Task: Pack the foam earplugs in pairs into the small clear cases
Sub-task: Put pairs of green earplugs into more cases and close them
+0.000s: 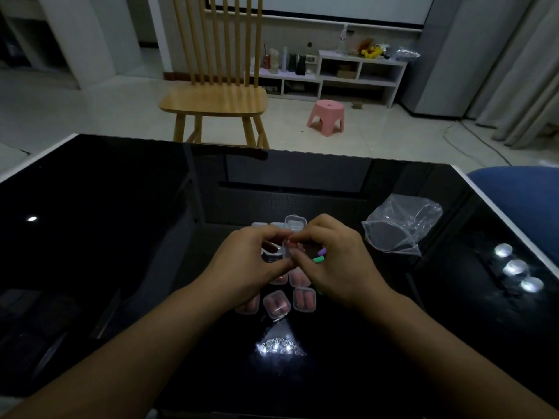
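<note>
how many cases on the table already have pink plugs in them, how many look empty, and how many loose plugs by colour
Cases with pink earplugs: 5, some partly hidden under the hands
Empty-looking cases: 3 at the far side
Case held in both hands: 1
Loose purple earplug: 1
Loose green earplug: 1
Total: 11

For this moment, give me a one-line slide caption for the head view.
Both hands, left hand and right hand, hold a small clear case above filled cases on a black table.
</note>
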